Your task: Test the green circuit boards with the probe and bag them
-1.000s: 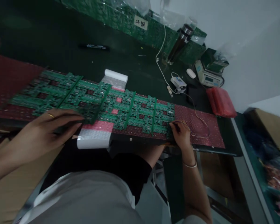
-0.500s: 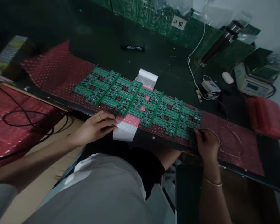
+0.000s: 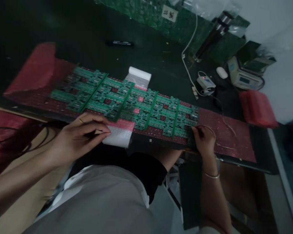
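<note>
A long panel of joined green circuit boards [image 3: 151, 104] lies on red bubble wrap [image 3: 230, 139] along the table's front edge. Under its middle runs a pale bubble wrap strip [image 3: 118, 135], whose near end hangs over the edge. My left hand [image 3: 84, 135], with a ring on one finger, is closed in a pinch at the strip's left edge, beside the panel. My right hand [image 3: 205, 139] is closed against the panel's right end, thumb at its corner; what lies between the fingers is hidden. A thin cord [image 3: 211, 130] loops over this hand.
Behind the panel lie a rolled strip end [image 3: 140, 73] and a black marker [image 3: 120, 43]. To the right are a small white box with a red light [image 3: 206, 83], a mouse [image 3: 221, 72], a meter [image 3: 245, 78] and folded red packing [image 3: 258, 109].
The whole view has shifted, so the table's things sit farther left. My left hand has turned slightly, still at the strip's edge. My right hand stays at the panel's right end.
</note>
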A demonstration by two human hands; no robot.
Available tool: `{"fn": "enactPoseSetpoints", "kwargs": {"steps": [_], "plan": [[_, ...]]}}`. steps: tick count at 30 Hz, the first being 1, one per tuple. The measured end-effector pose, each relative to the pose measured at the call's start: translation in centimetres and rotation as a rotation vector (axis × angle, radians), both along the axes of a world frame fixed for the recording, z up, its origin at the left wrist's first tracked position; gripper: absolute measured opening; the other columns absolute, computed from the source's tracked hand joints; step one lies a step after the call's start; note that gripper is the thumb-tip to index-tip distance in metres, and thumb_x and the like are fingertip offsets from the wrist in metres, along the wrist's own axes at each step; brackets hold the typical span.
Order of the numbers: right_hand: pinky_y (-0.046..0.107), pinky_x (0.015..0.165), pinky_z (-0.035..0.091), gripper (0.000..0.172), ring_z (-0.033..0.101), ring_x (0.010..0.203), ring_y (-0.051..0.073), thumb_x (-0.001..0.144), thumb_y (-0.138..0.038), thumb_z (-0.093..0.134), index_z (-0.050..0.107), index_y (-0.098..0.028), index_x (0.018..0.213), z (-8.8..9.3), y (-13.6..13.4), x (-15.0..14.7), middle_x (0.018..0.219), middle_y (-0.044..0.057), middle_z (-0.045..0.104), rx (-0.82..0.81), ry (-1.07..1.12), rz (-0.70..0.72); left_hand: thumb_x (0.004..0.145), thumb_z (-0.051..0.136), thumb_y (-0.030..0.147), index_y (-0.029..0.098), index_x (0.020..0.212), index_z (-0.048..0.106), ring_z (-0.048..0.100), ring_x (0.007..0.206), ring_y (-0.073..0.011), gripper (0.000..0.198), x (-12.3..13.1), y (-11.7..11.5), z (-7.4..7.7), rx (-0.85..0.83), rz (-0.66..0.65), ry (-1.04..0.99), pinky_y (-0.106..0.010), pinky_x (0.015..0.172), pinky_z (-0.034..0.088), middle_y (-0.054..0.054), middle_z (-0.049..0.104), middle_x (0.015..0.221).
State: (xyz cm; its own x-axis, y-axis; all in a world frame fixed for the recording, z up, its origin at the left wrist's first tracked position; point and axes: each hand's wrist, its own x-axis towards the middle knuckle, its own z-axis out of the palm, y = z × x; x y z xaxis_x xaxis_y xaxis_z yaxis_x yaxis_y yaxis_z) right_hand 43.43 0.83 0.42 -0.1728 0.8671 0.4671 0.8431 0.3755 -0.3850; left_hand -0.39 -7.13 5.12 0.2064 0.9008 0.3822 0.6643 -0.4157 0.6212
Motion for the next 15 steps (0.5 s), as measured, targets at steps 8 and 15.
{"fn": "enactPoseSetpoints", "kwargs": {"steps": [8, 15], "plan": [[0.037, 0.079, 0.05, 0.032, 0.063, 0.082, 0.022, 0.098, -0.049, 0.055, 0.063, -0.023, 0.081, 0.0, 0.3, -0.5, 0.081, 0.006, 0.069, -0.039, 0.102, 0.004, 0.092, 0.061, 0.015, 0.02, 0.085, 0.07, 0.062, 0.105, -0.0203, 0.012, 18.2, 6.0, 0.4, -0.16, -0.425, -0.039, -0.038, 0.099, 0.05, -0.006, 0.066, 0.105], [0.035, 0.075, 0.05, 0.035, 0.062, 0.076, 0.02, 0.096, -0.052, 0.055, 0.064, -0.021, 0.081, -0.2, 0.3, 0.5, 0.079, 0.005, 0.068, -0.019, 0.388, -0.173, 0.086, 0.065, 0.015, 0.019, 0.083, 0.075, 0.057, 0.109, -0.0289, 0.011, 25.9, 9.0, -2.4, -0.242, -0.372, 0.124, -0.047, 0.096, 0.05, -0.009, 0.066, 0.106]]}}
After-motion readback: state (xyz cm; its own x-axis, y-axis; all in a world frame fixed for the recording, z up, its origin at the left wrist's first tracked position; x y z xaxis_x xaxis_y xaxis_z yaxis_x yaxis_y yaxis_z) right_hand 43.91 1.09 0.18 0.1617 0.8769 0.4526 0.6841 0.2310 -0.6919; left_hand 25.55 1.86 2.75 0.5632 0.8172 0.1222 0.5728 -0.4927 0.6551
